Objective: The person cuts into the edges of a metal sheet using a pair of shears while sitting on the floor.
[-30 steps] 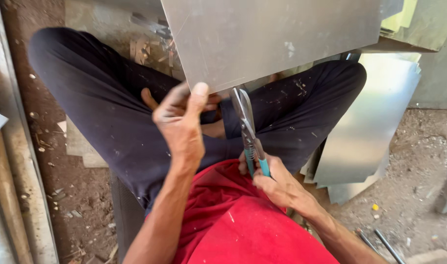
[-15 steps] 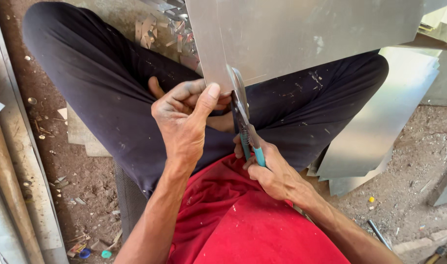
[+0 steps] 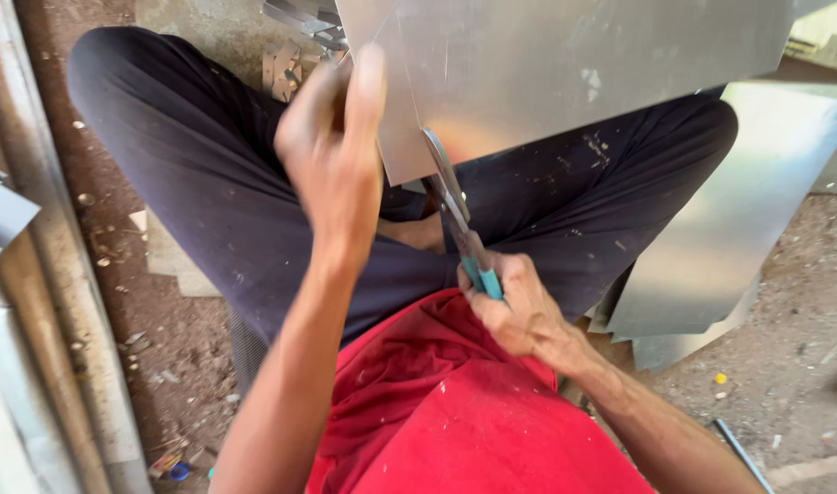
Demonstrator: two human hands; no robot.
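Bright daylight, glare on the metal sheet [image 3: 565,64] (left hand [image 3: 331,151] motion-blurred).

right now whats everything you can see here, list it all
metal sheet: one, silver grey, held up over the lap, its near edge between the shear blades
tin snips: one, steel blades, teal handles, biting into the sheet's near edge
stacked metal sheets: several, pale silver, on the ground beside the right knee
metal offcuts: a few, grey, on the ground beyond the left knee
metal rails: a few, dull grey, along the left edge
dirt ground: brown, littered with small scraps
trousers: dark navy, legs crossed
shirt: red
left hand: blurred, grip on the sheet's left edge
right hand: closed round the snips' handles
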